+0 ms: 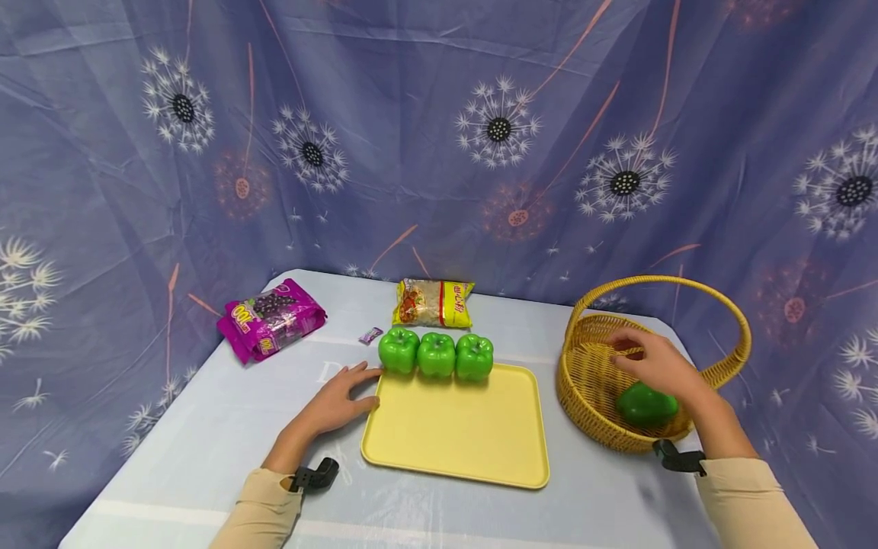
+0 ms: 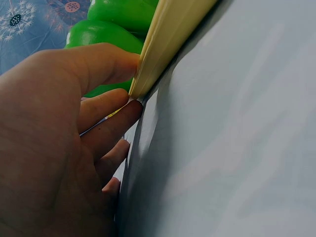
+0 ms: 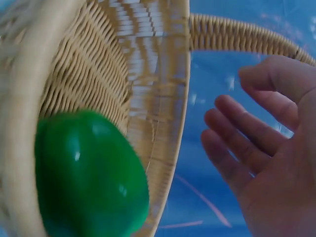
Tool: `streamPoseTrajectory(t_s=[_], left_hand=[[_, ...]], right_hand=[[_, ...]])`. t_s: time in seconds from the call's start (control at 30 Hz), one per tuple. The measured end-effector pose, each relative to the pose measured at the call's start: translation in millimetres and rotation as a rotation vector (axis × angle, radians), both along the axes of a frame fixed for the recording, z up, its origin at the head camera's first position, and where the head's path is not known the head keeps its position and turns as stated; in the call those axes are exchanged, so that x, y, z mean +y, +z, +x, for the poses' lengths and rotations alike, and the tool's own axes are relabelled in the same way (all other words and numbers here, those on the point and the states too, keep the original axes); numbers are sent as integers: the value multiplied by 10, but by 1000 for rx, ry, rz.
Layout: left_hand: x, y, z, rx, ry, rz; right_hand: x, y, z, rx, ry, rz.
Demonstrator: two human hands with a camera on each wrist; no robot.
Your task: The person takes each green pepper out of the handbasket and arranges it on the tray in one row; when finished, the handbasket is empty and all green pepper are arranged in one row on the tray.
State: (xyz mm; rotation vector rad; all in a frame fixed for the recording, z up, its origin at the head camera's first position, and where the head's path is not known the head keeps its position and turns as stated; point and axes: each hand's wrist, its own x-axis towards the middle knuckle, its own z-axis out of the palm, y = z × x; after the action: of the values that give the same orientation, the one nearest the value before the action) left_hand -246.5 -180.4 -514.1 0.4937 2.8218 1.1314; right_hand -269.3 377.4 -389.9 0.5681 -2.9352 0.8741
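Observation:
My left hand (image 1: 336, 400) rests at the left edge of a yellow tray (image 1: 459, 431), its thumb and forefinger touching the rim. In the left wrist view, the thumb (image 2: 121, 64) lies against the tray's edge (image 2: 163, 44) and the other fingers are fairly straight. Three green bell peppers stand in a row along the tray's far side: a left one (image 1: 398, 350), a middle one (image 1: 436, 355) and a right one (image 1: 474, 357). Over the wicker basket (image 1: 572, 389), my right hand (image 1: 655, 362) hovers with relaxed, slightly bent fingers, holding nothing. Another green bell pepper (image 3: 91, 173) lies inside the basket.
A purple snack bag (image 1: 274, 316) lies at the back left. Behind the peppers is a yellow, partly clear food packet (image 1: 434, 303), with a small purple sachet (image 1: 370, 335) nearby. The basket's tall handle (image 1: 658, 279) arches over it. A patterned curtain (image 1: 411, 152) hangs behind the table.

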Motion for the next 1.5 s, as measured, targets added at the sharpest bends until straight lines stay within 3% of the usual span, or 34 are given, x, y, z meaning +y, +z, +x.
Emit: streamPoseTrajectory(t_s=[0.33,0.6,0.77,0.97,1.13,1.37,1.5], left_hand=[[7,-2,-2,4,-3,0],[4,-29,6,-10,1,-3],[1,-21,2,-5,1,-3],[3,-6,6,0,-2,-3],[10,-2,10,-10,-5,1],[-7,-5,-3,6,-5,-11],[-9,-3,-8,19,-15,-14]], right_hand=[[318,-60,61,-58,24,125],[440,-161,127,-205,-9,274],[446,-196,125,-243,-6,258],[399,-212,65,-176,43,204],[407,-145,24,-147,-5,179],[477,-62,-65,-307,26,241],[508,-72,-112,-356,22,263]])
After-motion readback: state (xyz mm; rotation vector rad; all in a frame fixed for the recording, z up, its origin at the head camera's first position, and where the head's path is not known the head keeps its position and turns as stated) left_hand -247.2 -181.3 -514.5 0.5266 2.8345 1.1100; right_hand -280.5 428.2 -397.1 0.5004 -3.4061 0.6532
